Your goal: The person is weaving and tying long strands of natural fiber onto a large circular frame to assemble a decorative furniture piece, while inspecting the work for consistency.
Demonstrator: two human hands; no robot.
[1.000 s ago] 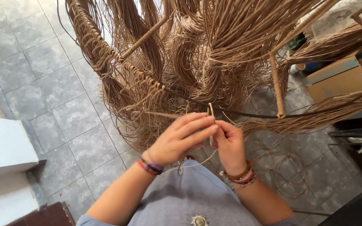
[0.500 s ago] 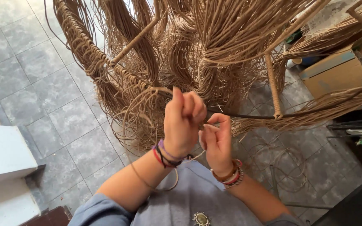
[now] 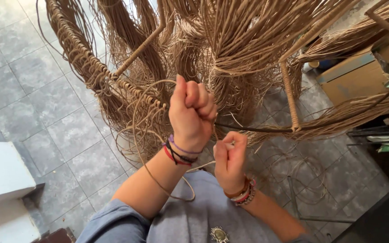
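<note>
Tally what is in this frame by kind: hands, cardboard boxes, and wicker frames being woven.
Hands: 2, the left hand fisted on a cord and the right hand pinching a strand
Cardboard boxes: 1, the box at the right
Wicker frames: 1, the frame hung with loose strands
Total: 4

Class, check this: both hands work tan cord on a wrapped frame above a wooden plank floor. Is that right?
Not quite. The head view shows grey floor tiles, not planks. The left hand and right hand do work tan cord on the wrapped frame.
</note>
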